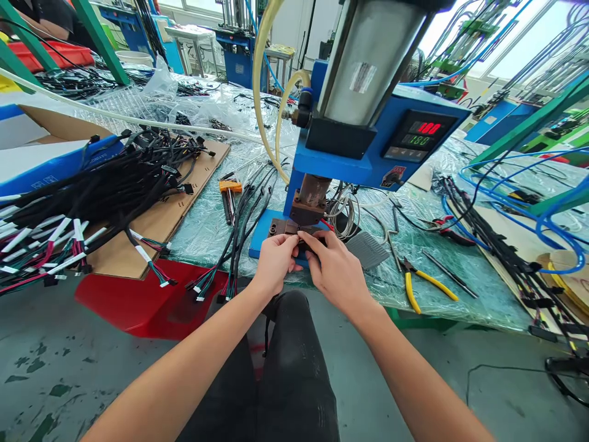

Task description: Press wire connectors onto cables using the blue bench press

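Note:
My left hand [275, 256] and my right hand [337, 269] meet at the base of a blue press [301, 156]. Thumb and forefinger of the left are pinched together. The right hand's fingers are also closed, their tips almost touching the left ones. Something small and dark lies between the fingertips, too hidden to name. Just above them sits the brown metal head [309, 205] of the press, over a brown lower block [278, 227] on the blue base. A short red wire shows behind the right fingers.
Black cable harnesses [138, 175] are heaped on cardboard [196, 184] at left; more cables [246, 224] hang over the table edge. Yellow-handled pliers [416, 282], a dark rod [450, 274] and red-handled cutters [446, 227] lie right. A red tray [138, 301] sits below the table. A co-worker's arm [37, 24] shows far left.

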`<state>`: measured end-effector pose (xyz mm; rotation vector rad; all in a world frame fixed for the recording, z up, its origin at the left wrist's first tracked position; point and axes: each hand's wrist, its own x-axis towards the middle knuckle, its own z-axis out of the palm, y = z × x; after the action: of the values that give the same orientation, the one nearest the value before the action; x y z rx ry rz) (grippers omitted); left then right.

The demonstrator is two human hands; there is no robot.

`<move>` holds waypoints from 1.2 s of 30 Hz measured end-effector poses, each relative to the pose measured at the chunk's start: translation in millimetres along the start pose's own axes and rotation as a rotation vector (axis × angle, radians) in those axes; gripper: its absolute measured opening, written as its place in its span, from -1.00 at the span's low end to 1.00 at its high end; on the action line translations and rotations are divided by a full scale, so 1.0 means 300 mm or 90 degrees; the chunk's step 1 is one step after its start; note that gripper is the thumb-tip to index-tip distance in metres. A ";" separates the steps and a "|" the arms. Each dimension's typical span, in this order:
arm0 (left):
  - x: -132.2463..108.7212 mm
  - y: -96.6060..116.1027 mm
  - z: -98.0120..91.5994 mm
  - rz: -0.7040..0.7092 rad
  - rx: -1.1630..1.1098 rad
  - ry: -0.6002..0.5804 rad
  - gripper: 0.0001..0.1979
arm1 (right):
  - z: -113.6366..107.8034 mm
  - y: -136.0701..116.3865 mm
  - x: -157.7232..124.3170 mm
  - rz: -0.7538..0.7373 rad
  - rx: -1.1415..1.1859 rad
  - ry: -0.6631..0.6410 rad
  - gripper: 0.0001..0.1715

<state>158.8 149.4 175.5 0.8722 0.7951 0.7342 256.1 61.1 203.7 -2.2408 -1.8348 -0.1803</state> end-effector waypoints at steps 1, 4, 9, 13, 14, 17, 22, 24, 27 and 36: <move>0.000 0.000 0.000 0.001 0.003 0.002 -0.74 | 0.002 0.001 -0.011 0.012 0.017 0.014 -0.47; -0.001 0.000 -0.002 0.005 0.017 0.001 -0.73 | 0.004 0.015 -0.057 0.065 0.086 0.063 -0.49; -0.004 0.004 -0.004 0.002 0.025 -0.003 -0.71 | 0.009 0.114 -0.150 0.151 0.123 0.205 -0.54; -0.004 0.001 -0.003 0.008 0.030 -0.003 -0.71 | 0.041 0.241 -0.195 0.188 -0.035 0.252 -0.52; -0.003 0.000 -0.003 0.009 0.033 -0.004 -0.72 | 0.052 0.267 -0.200 0.199 -0.056 0.242 -0.51; -0.002 -0.005 -0.004 0.013 0.038 -0.002 -0.74 | 0.082 0.313 -0.205 0.220 -0.050 0.220 -0.48; 0.001 -0.011 -0.006 0.022 0.043 0.004 -0.76 | 0.105 0.327 -0.201 0.231 -0.012 0.235 -0.47; 0.003 -0.013 -0.006 0.024 0.044 0.008 -0.77 | 0.106 0.328 -0.201 0.236 -0.007 0.230 -0.47; 0.006 -0.015 -0.006 0.022 0.045 0.005 -0.79 | 0.103 0.327 -0.201 0.244 -0.009 0.225 -0.46; 0.004 -0.017 -0.008 0.023 0.047 0.004 -0.81 | 0.105 0.326 -0.205 0.259 0.013 0.231 -0.44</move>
<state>158.6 148.9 169.8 0.9533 0.8176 0.7430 337.5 -6.9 147.9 -2.3237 -1.1715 -0.4531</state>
